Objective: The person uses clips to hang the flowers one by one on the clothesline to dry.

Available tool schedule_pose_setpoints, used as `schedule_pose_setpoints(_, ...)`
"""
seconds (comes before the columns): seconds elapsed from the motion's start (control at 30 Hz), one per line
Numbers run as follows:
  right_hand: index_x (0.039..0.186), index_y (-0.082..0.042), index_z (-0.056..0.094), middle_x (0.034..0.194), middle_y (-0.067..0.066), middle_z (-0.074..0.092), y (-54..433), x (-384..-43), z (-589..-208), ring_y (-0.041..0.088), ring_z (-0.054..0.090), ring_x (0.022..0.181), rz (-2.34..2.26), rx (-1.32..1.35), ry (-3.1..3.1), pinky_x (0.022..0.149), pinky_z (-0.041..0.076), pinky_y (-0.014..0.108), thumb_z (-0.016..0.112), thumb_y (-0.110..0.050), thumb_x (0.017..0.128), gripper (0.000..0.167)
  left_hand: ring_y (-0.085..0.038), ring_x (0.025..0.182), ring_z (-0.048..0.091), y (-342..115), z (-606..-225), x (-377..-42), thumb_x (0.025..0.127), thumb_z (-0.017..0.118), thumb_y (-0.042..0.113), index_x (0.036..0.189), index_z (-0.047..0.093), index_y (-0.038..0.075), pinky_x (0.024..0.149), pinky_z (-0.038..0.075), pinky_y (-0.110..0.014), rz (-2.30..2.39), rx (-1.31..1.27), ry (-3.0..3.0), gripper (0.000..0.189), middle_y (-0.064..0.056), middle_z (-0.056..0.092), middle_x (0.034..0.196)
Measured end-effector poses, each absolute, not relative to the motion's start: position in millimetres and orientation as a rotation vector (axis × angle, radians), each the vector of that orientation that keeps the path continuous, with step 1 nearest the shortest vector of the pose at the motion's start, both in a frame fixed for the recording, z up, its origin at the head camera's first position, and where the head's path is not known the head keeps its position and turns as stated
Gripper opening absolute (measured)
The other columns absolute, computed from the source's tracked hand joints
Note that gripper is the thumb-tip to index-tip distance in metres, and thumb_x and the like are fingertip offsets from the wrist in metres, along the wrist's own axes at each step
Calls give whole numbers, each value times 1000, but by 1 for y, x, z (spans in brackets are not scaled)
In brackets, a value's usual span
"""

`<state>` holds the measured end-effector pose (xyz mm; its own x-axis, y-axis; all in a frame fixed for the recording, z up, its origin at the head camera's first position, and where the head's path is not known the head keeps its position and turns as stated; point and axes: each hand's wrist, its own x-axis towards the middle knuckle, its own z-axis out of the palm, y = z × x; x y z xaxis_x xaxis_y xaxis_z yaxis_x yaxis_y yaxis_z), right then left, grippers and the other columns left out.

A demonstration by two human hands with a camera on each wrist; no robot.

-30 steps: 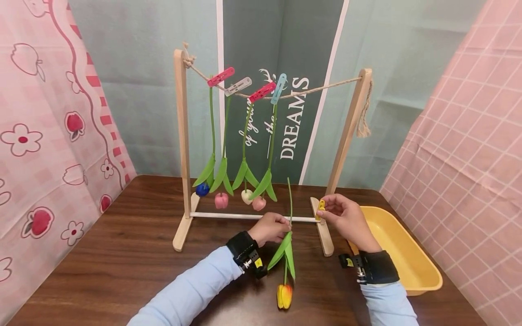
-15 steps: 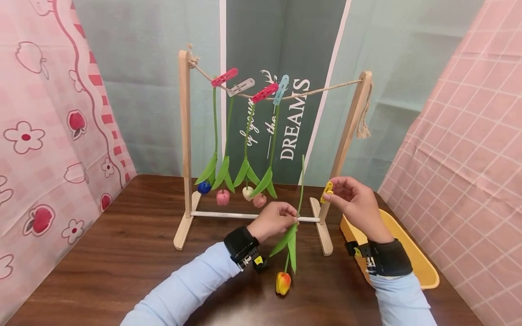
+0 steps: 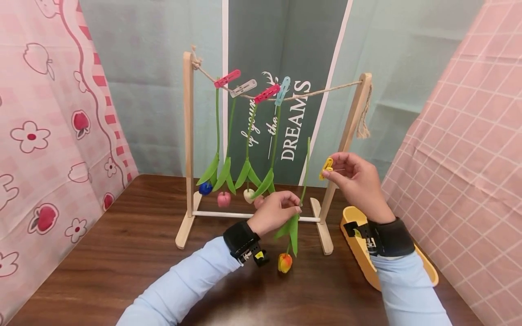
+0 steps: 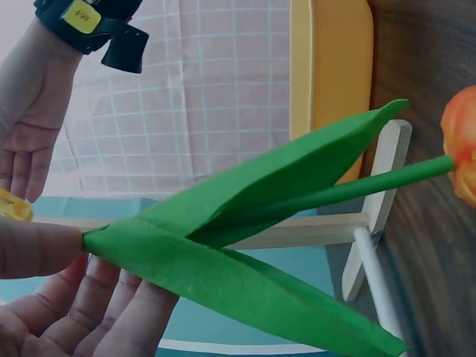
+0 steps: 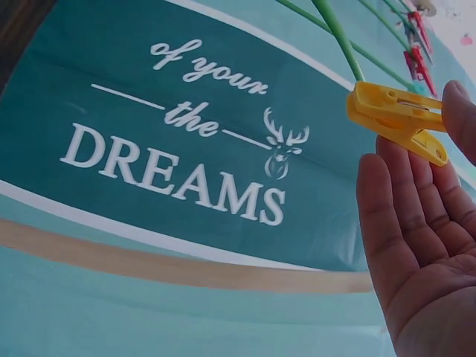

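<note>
My left hand pinches an artificial tulip just above its leaves. The yellow-orange bloom hangs down and the bare stem end points up, below the rope. A yellow clothespin is pinched between the thumb and fingers of my right hand, at the right of the stem in the head view. Several upside-down tulips hang from the rope's left half, among them a blue tulip and a pink tulip. Red, grey and light blue clothespins hold their stems; my left hand partly hides the rightmost bloom.
The rope runs between two wooden posts, a left post and a right post, joined low down by a white rod. A yellow basin stands on the brown table, partly behind my right forearm.
Both hands have risen toward the rope, the left carrying the tulip up and slightly right, the right lifting the yellow clothespin. The hanging tulips stay clipped.
</note>
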<state>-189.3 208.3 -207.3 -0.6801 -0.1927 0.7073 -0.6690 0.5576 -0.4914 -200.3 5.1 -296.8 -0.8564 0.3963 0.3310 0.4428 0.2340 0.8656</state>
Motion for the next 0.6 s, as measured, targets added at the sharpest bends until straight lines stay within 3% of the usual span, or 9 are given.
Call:
schedule_pose_setpoints(0.1, 107, 6, 63, 89, 14, 66, 206, -190, -197, 3, 61, 76, 1025, 704, -2184, 70, 49, 12, 76, 1, 81, 29, -5, 83, 60, 4, -292, -199, 91, 68, 11, 96, 67, 9, 98, 24, -48, -1647, -816, -2449, 6, 8, 65, 82)
schedule_pose_setpoints(0.17, 107, 6, 63, 89, 13, 66, 204, -190, -190, 3, 62, 76, 1021, 714, -2173, 70, 49, 12, 77, 2, 81, 29, -5, 85, 60, 4, -289, -199, 91, 68, 13, 96, 68, 11, 96, 22, -51, -1600, -810, -2452, 5, 10, 66, 83)
schedule_pose_setpoints(0.4, 106, 7, 63, 89, 8, 65, 199, -192, -164, 6, 63, 76, 1038, 752, -2119, 71, 50, 14, 76, 4, 81, 29, -4, 84, 60, 3, -278, -202, 91, 68, 20, 95, 69, 20, 76, 33, -43, -1428, -747, -2465, 4, 15, 66, 86)
schedule_pose_setpoints(0.6, 107, 7, 63, 89, 2, 65, 196, -194, -145, 4, 64, 77, 1010, 777, -2102, 72, 50, 13, 76, 5, 81, 30, -8, 81, 61, 2, -271, -207, 92, 67, 12, 96, 67, 11, 74, 46, -31, -1515, -804, -2365, 4, 6, 67, 87)
